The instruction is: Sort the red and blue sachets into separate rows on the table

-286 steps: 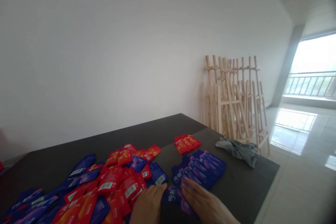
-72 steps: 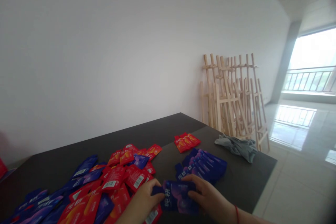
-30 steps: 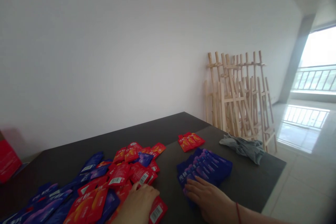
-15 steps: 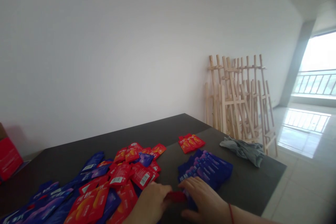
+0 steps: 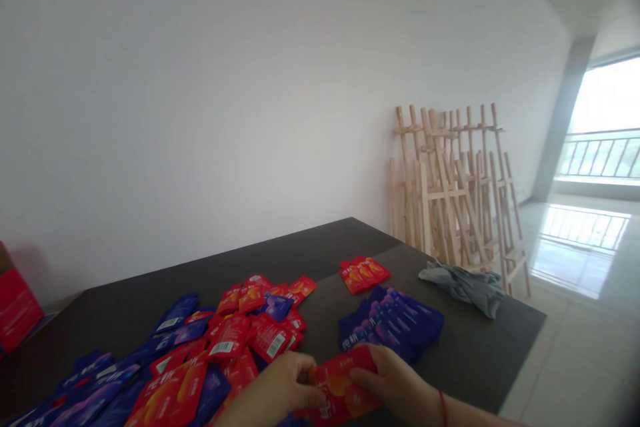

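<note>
A red sachet (image 5: 340,383) with an orange print is held between both hands at the near edge of the view. My left hand (image 5: 285,387) pinches its left end, and my right hand (image 5: 395,383) grips its right end with the thumb on the printed face. Behind my right hand lies a fanned stack of blue sachets (image 5: 400,323). Farther back sits a small fanned set of red sachets (image 5: 365,273). To the left of my left hand spreads a mixed heap of red sachets (image 5: 230,337) and blue sachets (image 5: 100,387).
The dark table (image 5: 310,247) stands near a white wall. A crumpled grey cloth (image 5: 463,285) lies by its right edge. Several wooden easels (image 5: 450,193) lean at the wall beyond. A red box (image 5: 17,303) shows at far left.
The red sachet, blurred and seen narrowly between the hands before, now shows its printed face toward me. My right hand has turned, its thumb now on the sachet.
</note>
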Action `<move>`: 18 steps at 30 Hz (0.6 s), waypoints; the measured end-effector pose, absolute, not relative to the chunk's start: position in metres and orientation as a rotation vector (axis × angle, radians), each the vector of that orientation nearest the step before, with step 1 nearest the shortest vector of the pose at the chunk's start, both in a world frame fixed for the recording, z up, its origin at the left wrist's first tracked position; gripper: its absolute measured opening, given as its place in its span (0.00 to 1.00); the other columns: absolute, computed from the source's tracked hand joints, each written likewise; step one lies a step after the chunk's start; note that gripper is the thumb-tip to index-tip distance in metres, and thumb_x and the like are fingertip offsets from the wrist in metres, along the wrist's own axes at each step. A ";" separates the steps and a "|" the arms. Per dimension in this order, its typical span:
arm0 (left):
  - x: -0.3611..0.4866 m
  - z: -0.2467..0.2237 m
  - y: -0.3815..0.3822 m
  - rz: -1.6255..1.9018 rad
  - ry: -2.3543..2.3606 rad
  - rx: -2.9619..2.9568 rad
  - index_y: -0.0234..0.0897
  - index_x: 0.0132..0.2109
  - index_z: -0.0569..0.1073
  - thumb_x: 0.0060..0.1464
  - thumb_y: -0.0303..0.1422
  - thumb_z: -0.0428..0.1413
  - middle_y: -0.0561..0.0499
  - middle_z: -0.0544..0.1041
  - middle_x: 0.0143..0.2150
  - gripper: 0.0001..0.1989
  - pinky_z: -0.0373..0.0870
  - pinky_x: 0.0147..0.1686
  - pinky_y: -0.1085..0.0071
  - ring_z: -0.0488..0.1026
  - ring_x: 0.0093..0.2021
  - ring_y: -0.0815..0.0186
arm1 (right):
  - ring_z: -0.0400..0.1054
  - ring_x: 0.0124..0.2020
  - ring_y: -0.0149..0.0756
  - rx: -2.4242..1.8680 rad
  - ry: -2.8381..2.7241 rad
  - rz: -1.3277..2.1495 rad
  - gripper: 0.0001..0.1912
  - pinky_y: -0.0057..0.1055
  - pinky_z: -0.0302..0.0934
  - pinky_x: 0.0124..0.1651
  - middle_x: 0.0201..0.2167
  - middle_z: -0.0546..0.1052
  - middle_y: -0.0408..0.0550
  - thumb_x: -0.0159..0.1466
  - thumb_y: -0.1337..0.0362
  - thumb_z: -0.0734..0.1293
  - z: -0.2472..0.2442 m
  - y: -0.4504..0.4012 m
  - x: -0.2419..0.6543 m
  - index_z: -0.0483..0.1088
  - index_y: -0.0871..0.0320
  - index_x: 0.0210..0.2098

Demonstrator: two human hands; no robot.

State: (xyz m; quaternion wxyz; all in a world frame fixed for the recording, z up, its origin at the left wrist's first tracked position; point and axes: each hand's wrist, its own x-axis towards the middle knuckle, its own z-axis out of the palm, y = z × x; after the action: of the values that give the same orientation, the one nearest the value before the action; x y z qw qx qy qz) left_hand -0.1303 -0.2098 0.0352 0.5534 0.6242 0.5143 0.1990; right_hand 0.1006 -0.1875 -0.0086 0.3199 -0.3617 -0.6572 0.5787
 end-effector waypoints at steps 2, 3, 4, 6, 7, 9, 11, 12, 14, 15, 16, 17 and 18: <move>-0.130 0.034 -0.208 0.501 1.211 1.446 0.36 0.31 0.73 0.39 0.38 0.63 0.57 0.73 0.28 0.13 0.57 0.29 0.74 0.65 0.28 0.70 | 0.74 0.32 0.40 -0.945 -1.695 1.531 0.14 0.31 0.66 0.34 0.32 0.80 0.49 0.57 0.55 0.70 -0.011 -0.188 0.100 0.70 0.60 0.34; -0.130 0.033 -0.207 0.507 1.213 1.443 0.36 0.30 0.73 0.39 0.38 0.63 0.57 0.73 0.27 0.12 0.56 0.28 0.74 0.64 0.28 0.70 | 0.74 0.31 0.40 -0.941 -1.682 1.541 0.15 0.31 0.65 0.34 0.32 0.80 0.49 0.56 0.54 0.70 -0.012 -0.188 0.100 0.70 0.60 0.35; -0.131 0.033 -0.207 0.510 1.218 1.448 0.35 0.30 0.73 0.39 0.38 0.63 0.57 0.72 0.26 0.12 0.55 0.27 0.74 0.64 0.27 0.71 | 0.74 0.31 0.40 -0.939 -1.674 1.551 0.16 0.31 0.65 0.33 0.32 0.79 0.49 0.56 0.53 0.71 -0.013 -0.188 0.099 0.70 0.60 0.35; -0.132 0.033 -0.206 0.497 1.227 1.474 0.35 0.29 0.73 0.41 0.39 0.62 0.57 0.71 0.24 0.12 0.53 0.25 0.74 0.62 0.24 0.71 | 0.73 0.31 0.40 -0.928 -1.658 1.577 0.19 0.31 0.65 0.34 0.32 0.79 0.49 0.56 0.51 0.71 -0.015 -0.188 0.099 0.69 0.60 0.35; -0.132 0.034 -0.207 0.486 1.223 1.492 0.36 0.30 0.73 0.42 0.40 0.61 0.58 0.70 0.22 0.12 0.52 0.24 0.74 0.62 0.23 0.71 | 0.73 0.31 0.40 -0.920 -1.649 1.590 0.20 0.31 0.65 0.34 0.32 0.79 0.49 0.55 0.50 0.72 -0.016 -0.187 0.099 0.69 0.60 0.36; -0.131 0.036 -0.208 0.480 1.207 1.529 0.35 0.33 0.74 0.46 0.41 0.58 0.58 0.69 0.21 0.12 0.52 0.23 0.73 0.62 0.21 0.71 | 0.74 0.32 0.40 -0.910 -1.635 1.601 0.21 0.33 0.66 0.35 0.32 0.79 0.49 0.55 0.49 0.71 -0.015 -0.187 0.101 0.69 0.60 0.36; -0.129 0.038 -0.209 0.501 1.187 1.551 0.36 0.35 0.73 0.47 0.39 0.55 0.58 0.69 0.23 0.11 0.54 0.24 0.74 0.62 0.22 0.71 | 0.74 0.32 0.41 -0.913 -1.650 1.574 0.21 0.34 0.66 0.36 0.33 0.79 0.49 0.55 0.48 0.70 -0.011 -0.186 0.103 0.70 0.60 0.37; -0.128 0.039 -0.210 0.518 1.172 1.556 0.36 0.35 0.72 0.46 0.37 0.55 0.59 0.68 0.24 0.10 0.55 0.25 0.74 0.62 0.23 0.71 | 0.73 0.32 0.42 -0.921 -1.674 1.539 0.20 0.34 0.66 0.36 0.33 0.79 0.50 0.56 0.49 0.70 -0.009 -0.186 0.104 0.70 0.60 0.37; -0.125 0.038 -0.209 0.538 1.146 1.550 0.37 0.34 0.70 0.45 0.36 0.54 0.59 0.67 0.25 0.09 0.55 0.25 0.74 0.60 0.23 0.72 | 0.73 0.34 0.41 -0.939 -1.741 1.425 0.20 0.33 0.66 0.36 0.36 0.79 0.50 0.57 0.53 0.68 -0.003 -0.187 0.106 0.71 0.61 0.43; -0.125 0.037 -0.208 0.537 1.147 1.546 0.38 0.34 0.69 0.45 0.37 0.54 0.60 0.66 0.25 0.08 0.54 0.25 0.74 0.58 0.23 0.72 | 0.72 0.34 0.40 -0.944 -1.779 1.359 0.22 0.33 0.66 0.36 0.37 0.79 0.50 0.58 0.56 0.68 0.002 -0.188 0.106 0.70 0.61 0.48; -0.125 0.035 -0.206 0.539 1.172 1.551 0.38 0.34 0.68 0.46 0.37 0.53 0.60 0.65 0.25 0.08 0.54 0.25 0.74 0.58 0.22 0.72 | 0.72 0.34 0.39 -0.947 -1.816 1.296 0.26 0.32 0.66 0.36 0.38 0.79 0.49 0.58 0.58 0.67 0.006 -0.187 0.107 0.68 0.61 0.54; -0.127 0.033 -0.204 0.551 1.242 1.575 0.39 0.35 0.67 0.47 0.36 0.52 0.60 0.64 0.25 0.08 0.54 0.25 0.74 0.58 0.22 0.71 | 0.72 0.34 0.38 -0.950 -1.848 1.235 0.28 0.31 0.66 0.36 0.39 0.79 0.48 0.59 0.61 0.66 0.012 -0.184 0.108 0.65 0.60 0.59; -0.129 0.031 -0.202 0.581 1.346 1.624 0.39 0.35 0.66 0.49 0.35 0.51 0.59 0.65 0.25 0.07 0.55 0.26 0.73 0.60 0.23 0.70 | 0.72 0.34 0.37 -0.955 -1.878 1.175 0.29 0.31 0.66 0.37 0.39 0.79 0.47 0.59 0.63 0.64 0.019 -0.179 0.110 0.63 0.59 0.61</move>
State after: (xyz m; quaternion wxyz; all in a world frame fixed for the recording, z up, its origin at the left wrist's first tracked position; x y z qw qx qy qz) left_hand -0.1289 -0.2016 0.0305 0.4590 0.6594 0.5466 0.2360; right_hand 0.1098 -0.1793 0.0188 0.3568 -0.3697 -0.7273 0.4551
